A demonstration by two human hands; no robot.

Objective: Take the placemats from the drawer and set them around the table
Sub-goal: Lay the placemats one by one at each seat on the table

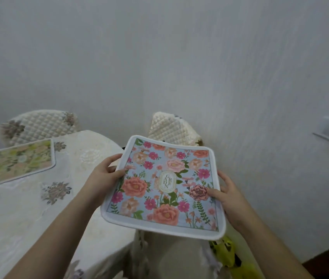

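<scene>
Blue mat [166, 188]: floral print, white border, small oval label at centre. I hold it in the air with both hands, off the bench's right edge, in front of the wall.

Left hand [104, 175]: my fingers [113, 158] are closed on the mat's left edge, thumb on top, the rest curled beneath.

Right hand [230, 195]: closed on the right edge, thumb pressed on a dark pink rose, other fingers behind the mat.

Green mat [20, 163]: floral, lying flat on the bench [18, 214] at the far left, well apart from the blue one.

Bench: covered with a cream cloth printed with grey flowers.

Chairs: two quilted cream backs, one [38, 125] behind the green mat, one [171, 128] just past the blue mat's far edge.
</scene>
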